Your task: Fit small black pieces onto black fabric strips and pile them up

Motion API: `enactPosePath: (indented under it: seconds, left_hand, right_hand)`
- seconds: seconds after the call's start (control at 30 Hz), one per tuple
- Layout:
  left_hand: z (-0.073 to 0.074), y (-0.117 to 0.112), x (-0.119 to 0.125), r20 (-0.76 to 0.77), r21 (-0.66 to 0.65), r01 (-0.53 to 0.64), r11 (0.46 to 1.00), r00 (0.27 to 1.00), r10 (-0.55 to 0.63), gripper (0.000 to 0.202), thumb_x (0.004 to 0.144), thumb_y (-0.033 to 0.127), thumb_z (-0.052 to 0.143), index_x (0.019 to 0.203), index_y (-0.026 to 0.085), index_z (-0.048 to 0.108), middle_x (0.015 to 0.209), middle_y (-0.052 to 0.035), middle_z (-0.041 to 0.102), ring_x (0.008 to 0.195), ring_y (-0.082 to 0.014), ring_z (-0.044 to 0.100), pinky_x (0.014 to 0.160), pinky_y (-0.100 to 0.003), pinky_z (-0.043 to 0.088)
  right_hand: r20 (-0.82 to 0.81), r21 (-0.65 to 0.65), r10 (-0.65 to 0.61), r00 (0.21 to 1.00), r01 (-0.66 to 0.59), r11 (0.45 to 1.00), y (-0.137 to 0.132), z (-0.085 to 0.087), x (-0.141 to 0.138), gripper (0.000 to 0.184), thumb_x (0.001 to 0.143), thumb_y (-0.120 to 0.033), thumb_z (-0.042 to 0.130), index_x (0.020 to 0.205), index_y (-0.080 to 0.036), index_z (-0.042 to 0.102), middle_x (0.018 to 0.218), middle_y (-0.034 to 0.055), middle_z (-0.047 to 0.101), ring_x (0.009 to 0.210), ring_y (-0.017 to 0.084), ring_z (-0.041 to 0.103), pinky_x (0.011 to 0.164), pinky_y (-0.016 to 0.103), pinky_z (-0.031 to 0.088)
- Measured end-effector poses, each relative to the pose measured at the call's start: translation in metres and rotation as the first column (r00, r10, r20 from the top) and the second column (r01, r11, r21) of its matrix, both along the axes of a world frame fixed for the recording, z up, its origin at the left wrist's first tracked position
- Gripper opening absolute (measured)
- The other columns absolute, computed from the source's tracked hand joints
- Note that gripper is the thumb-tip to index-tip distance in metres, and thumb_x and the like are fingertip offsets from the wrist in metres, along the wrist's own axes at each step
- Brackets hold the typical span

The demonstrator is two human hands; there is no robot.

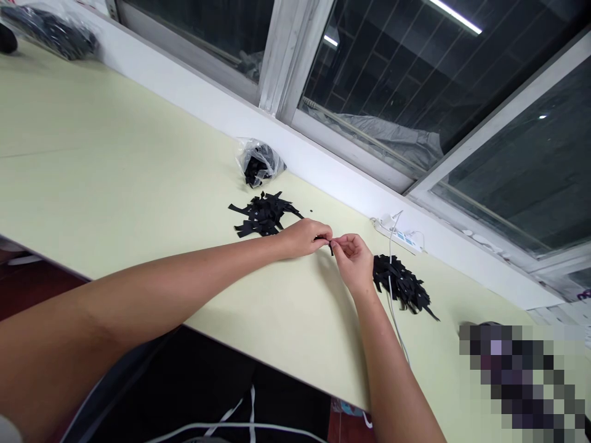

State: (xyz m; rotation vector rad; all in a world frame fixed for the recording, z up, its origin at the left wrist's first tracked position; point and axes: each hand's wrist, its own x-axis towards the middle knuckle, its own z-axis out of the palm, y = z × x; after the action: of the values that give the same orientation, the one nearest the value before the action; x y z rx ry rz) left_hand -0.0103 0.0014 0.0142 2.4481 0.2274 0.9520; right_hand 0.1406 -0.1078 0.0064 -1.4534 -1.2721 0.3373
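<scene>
Between my two hands is a small black fabric strip (331, 249), pinched above the table (258, 307). My left hand (305, 239) is closed on one part of it, and my right hand (353, 258) grips it with thumb and forefinger, the other fingers curled. Most of the strip is hidden by the fingers. A loose pile of black strips (264, 214) lies just beyond my left wrist. Right of my right hand sits a second heap of black strips (402, 283), with small light spots on some of them.
A clear plastic bag (261, 163) of black pieces stands by the wall ledge. A power strip (397, 235) lies along the ledge, and its white cable (391, 301) runs over the right heap. Another bagged dark bundle (55, 31) is at far left. A pixelated patch covers the lower right.
</scene>
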Motion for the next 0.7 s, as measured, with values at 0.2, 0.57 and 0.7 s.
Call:
enactPosePath:
  seconds: [0.2,0.57,0.7]
  left_hand:
    - [-0.004,0.003,0.001,0.001,0.03,-0.004,1.0,1.0,0.003,0.011,0.09,0.014,0.056,0.093,0.017,0.066,0.089,-0.0033,0.07,0.082,-0.0165,0.062,0.073,-0.027,0.043]
    - [-0.009,0.01,0.002,-0.015,0.18,0.045,0.983,0.999,-0.043,0.013,0.095,0.017,0.049,0.095,0.016,0.062,0.09,-0.0068,0.064,0.088,-0.0194,0.058,0.079,-0.03,0.043]
    - [-0.009,0.011,0.001,-0.022,0.19,0.069,0.979,0.998,-0.066,0.012,0.095,0.016,0.047,0.097,0.016,0.059,0.092,-0.0081,0.062,0.091,-0.0204,0.055,0.081,-0.032,0.043]
  right_hand:
    - [-0.03,-0.011,-0.005,1.0,0.004,1.0,0.0,0.001,-0.002,0.033,0.076,-0.046,0.073,0.088,-0.02,0.058,0.085,0.006,0.071,0.076,0.018,0.069,0.074,0.033,0.056]
    - [-0.143,-0.05,0.012,0.99,-0.019,0.999,-0.002,0.006,-0.007,0.036,0.072,-0.045,0.079,0.089,-0.02,0.059,0.09,0.0072,0.073,0.084,0.02,0.071,0.082,0.036,0.056]
    - [-0.209,-0.038,0.049,0.977,-0.058,0.998,-0.002,0.007,-0.01,0.037,0.068,-0.042,0.082,0.087,-0.021,0.058,0.093,0.0069,0.074,0.086,0.02,0.071,0.086,0.038,0.056]
